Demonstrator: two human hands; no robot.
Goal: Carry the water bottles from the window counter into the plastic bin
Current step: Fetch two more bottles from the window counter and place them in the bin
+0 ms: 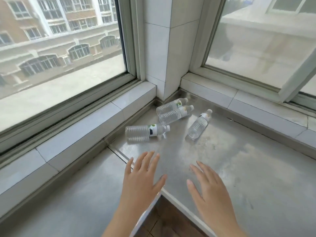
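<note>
far left, a large window (59, 48) above a tiled sill (82, 124); on the steel desk (256, 177), four water bottles lying flat: one (145, 133) beside the sill, two touching (172, 105) (174, 114) in the corner, one (198, 125) apart to the right; nearer, left hand (142, 178) and right hand (208, 189) both spread flat, fingers straight, holding nothing, well short of the bottles

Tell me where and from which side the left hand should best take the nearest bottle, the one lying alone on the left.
Probably around the ribbed body. The left bottle lies flat on the counter, cap pointing right, its long side facing the open left hand. Coming from above, fingers over the far side and thumb on the near side, should give a firm grip; the cap end is narrower.
</note>
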